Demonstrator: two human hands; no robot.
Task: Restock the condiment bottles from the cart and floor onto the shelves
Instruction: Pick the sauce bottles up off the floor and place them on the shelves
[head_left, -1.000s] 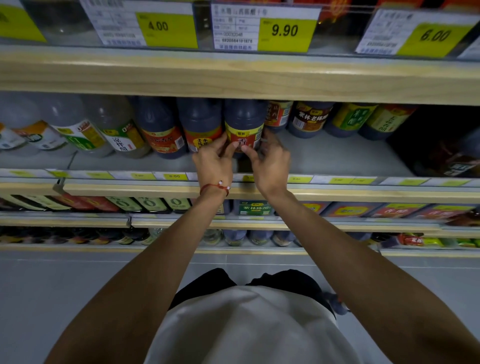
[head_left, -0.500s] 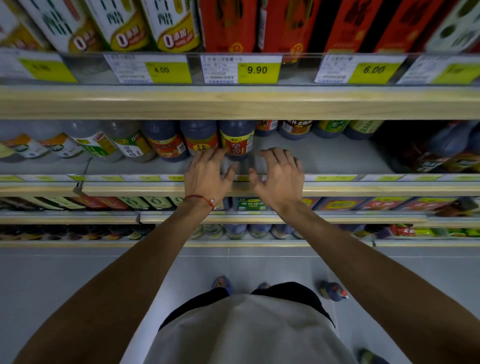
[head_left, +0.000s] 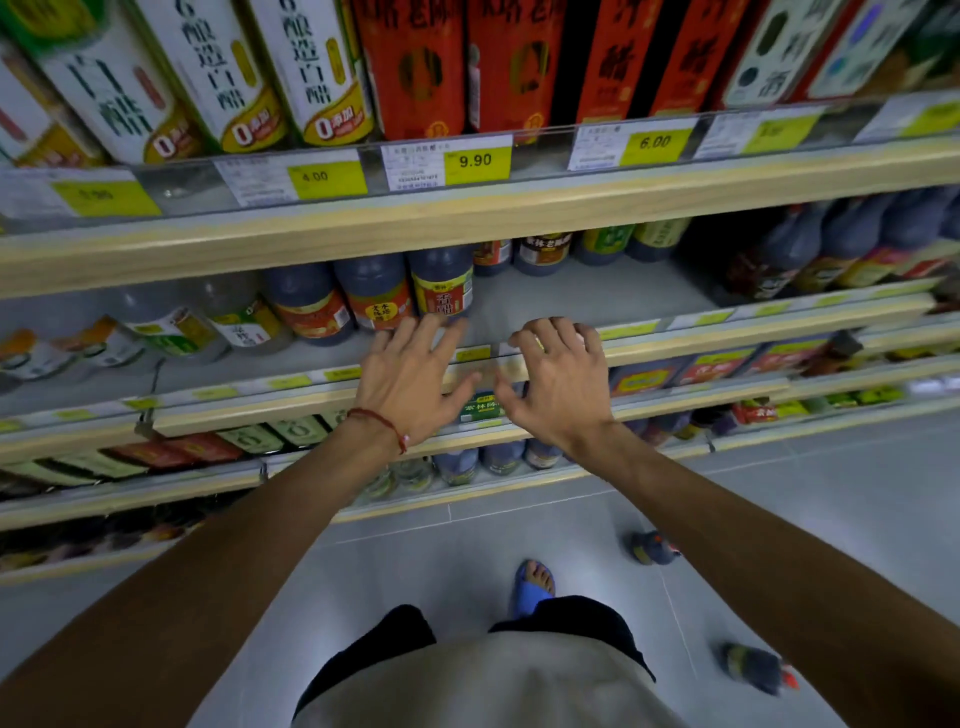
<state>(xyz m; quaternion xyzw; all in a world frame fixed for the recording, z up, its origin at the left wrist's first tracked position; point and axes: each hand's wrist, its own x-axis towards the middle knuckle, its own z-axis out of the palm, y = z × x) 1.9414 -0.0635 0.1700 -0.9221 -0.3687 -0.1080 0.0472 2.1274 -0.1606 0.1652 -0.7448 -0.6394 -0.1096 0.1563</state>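
Note:
A dark vinegar bottle (head_left: 442, 283) with a red and yellow label stands upright on the middle shelf (head_left: 597, 299), at the right end of a row of dark bottles. My left hand (head_left: 410, 382) hovers just in front of it, fingers spread, holding nothing. My right hand (head_left: 558, 382) is beside it over the shelf's front edge, fingers curled and apart, also empty. Two dark bottles lie on the floor to the right, one (head_left: 652, 548) near the shelf base and one (head_left: 756, 667) closer to me.
Bare shelf space lies right of the vinegar bottle, with more bottles (head_left: 545, 249) at the back. Large white and red bottles (head_left: 415, 67) fill the top shelf above price tags (head_left: 475, 161). Lower shelves (head_left: 467, 462) hold more bottles. My foot in a blue sandal (head_left: 535, 584) stands on the grey floor.
Both hands let go of the vinegar bottle and drew back from the shelf toward me, fingers spreading. The view pulled back and tilted, showing the top shelf and floor.

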